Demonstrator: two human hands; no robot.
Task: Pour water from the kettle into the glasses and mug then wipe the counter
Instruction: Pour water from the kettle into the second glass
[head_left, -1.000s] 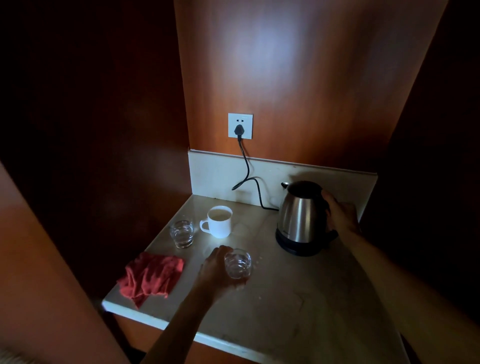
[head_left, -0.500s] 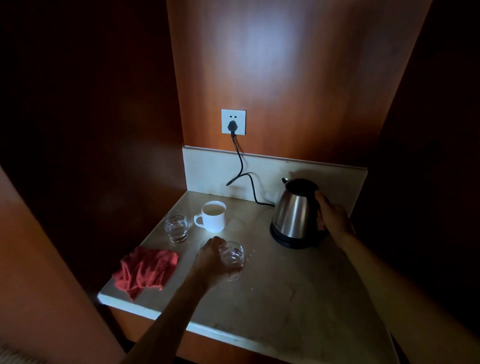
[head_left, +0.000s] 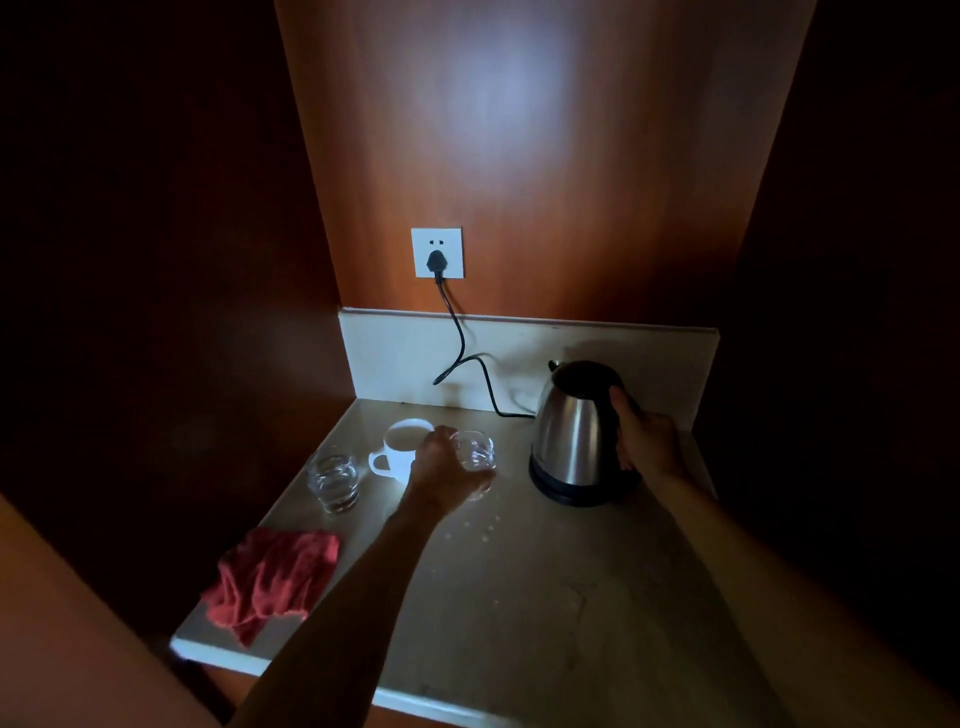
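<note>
Kettle (head_left: 579, 441) handle gripped by right hand (head_left: 644, 441); left hand (head_left: 441, 470) closed round small glass (head_left: 475, 454) beside white mug (head_left: 402, 447).

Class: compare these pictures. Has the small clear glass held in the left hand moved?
Yes. The small clear glass in the left hand moved back along the counter, now beside the white ceramic mug, which stayed put.

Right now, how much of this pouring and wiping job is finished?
The far-left glass holds water. The kettle sits on its base, right hand on its handle; the left hand grips the second glass. Droplets remain; the red cloth lies unused.
</note>
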